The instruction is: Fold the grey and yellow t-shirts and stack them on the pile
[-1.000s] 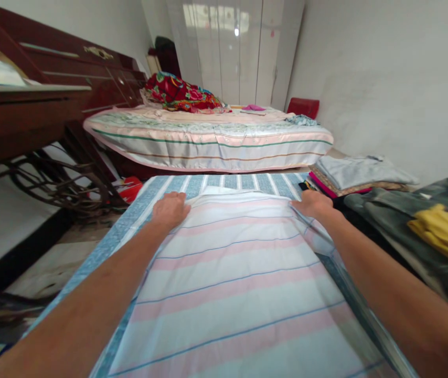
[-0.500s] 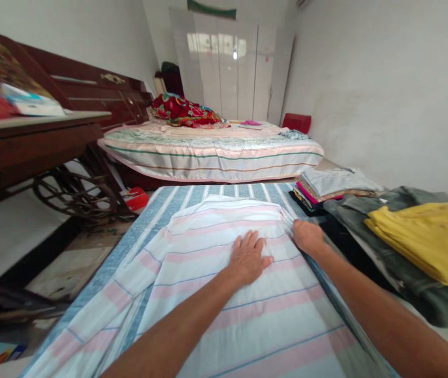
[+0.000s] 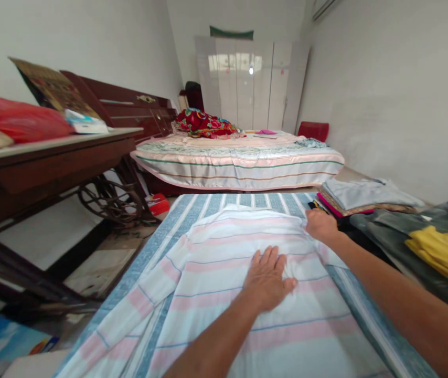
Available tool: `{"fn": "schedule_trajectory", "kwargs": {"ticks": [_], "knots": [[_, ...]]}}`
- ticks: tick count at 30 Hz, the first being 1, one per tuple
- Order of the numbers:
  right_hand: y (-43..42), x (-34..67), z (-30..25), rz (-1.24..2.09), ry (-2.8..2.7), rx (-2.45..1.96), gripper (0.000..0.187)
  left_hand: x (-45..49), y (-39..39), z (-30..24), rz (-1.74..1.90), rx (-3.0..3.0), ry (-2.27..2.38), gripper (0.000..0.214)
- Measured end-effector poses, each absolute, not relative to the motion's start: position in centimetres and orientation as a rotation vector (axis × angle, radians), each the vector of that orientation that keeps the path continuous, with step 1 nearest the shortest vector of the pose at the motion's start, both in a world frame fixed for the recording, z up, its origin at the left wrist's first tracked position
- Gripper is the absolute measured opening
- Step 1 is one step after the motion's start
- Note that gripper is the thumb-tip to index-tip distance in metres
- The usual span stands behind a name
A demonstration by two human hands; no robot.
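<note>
A pink, white and pale-blue striped shirt (image 3: 224, 252) lies spread on a blue-and-white striped sheet (image 3: 208, 207). My left hand (image 3: 267, 278) lies flat on the shirt's middle, fingers stretched out. At the shirt's right shoulder, my right hand (image 3: 320, 226) is closed on a fold of the cloth. One sleeve (image 3: 129, 310) trails out to the left over the sheet.
Folded clothes (image 3: 361, 194) are stacked at the right, beside a dark garment (image 3: 397, 231) with a yellow cloth (image 3: 444, 249) on it. A bed (image 3: 240, 163) stands ahead before white wardrobes (image 3: 251, 89). A dark wooden treadle table (image 3: 51, 163) is at the left.
My left hand left the shirt's upper-left corner and came to rest flat on its middle. The left sleeve now lies spread out. The view has lifted and moved back.
</note>
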State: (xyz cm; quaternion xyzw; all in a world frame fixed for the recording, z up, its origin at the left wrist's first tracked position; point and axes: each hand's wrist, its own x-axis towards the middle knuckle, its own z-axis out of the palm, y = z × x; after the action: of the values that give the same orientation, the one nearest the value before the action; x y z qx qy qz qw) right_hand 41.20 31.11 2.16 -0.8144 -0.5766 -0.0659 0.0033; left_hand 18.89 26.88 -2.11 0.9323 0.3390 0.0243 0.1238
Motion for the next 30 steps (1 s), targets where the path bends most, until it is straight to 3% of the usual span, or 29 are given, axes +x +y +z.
{"fn": "schedule_trajectory", "kwargs": {"ticks": [6,10,14,22,27,30], "knots": [[41.7,33.5,3.0,0.025,-2.147,-2.202,0.037,18.6,26.7,-1.7,0.083,2.612,0.946,0.073],[45.1,30.3,3.0,0.143,-2.326,-2.122,0.032,18.5,26.7,-1.6,0.054,2.587,0.94,0.076],[42.8,29.7,3.7,0.057,-2.487,-1.957,0.02,18.4,26.5,-1.5,0.102,2.548,0.913,0.078],[31.3,29.5,2.8,-0.251,-2.832,-1.389,0.025,18.6,26.6,-1.4,0.109,2.53,0.944,0.075],[30.3,30.0,3.2,0.027,-2.795,-1.484,0.036,18.8,26.5,-1.4,0.051,2.512,0.979,0.073],[32.2,30.1,4.1,0.122,-2.635,-1.774,0.04,18.7,26.6,-1.6,0.066,2.499,0.976,0.075]]}}
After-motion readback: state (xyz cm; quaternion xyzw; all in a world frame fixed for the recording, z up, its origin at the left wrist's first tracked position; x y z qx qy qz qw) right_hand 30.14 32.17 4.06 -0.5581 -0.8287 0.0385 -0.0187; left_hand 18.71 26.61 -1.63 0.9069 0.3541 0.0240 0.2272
